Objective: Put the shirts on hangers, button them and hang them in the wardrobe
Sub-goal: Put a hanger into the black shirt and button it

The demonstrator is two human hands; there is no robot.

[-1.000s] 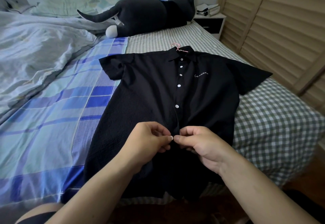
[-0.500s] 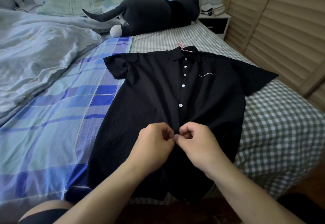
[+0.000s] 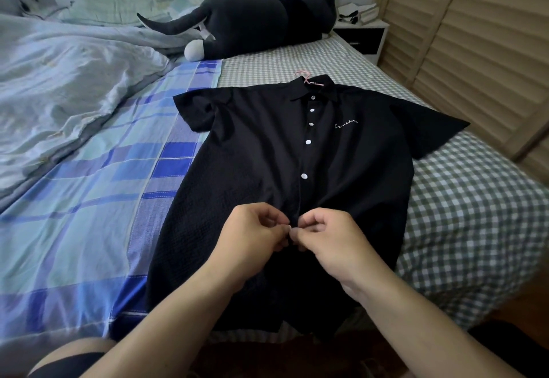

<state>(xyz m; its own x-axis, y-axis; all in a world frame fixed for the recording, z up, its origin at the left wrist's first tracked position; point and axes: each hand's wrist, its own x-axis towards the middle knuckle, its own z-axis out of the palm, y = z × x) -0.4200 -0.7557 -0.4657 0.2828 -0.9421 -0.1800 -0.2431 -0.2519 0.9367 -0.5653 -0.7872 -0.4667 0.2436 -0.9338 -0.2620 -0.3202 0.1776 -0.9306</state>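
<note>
A black short-sleeved shirt (image 3: 255,152) lies flat on the bed, collar away from me, with white script on the chest. Several white buttons run closed down its front placket. A pink hanger (image 3: 306,77) is inside it; only the hook shows above the collar. My left hand (image 3: 255,229) and my right hand (image 3: 329,235) meet at the placket below the lowest visible button. Both pinch the shirt's front edges with thumb and fingertips touching. The button under my fingers is hidden.
The bed (image 3: 463,199) has a blue plaid sheet on the left and green check on the right. A crumpled pale duvet (image 3: 59,86) lies left. A dark plush cat (image 3: 255,21) lies at the back. Louvred wooden doors (image 3: 481,39) stand right, beside a nightstand (image 3: 362,36).
My hands stay pinched together at the lower placket, with the fingers shifting slightly. The view has drifted a little; the shirt has not moved.
</note>
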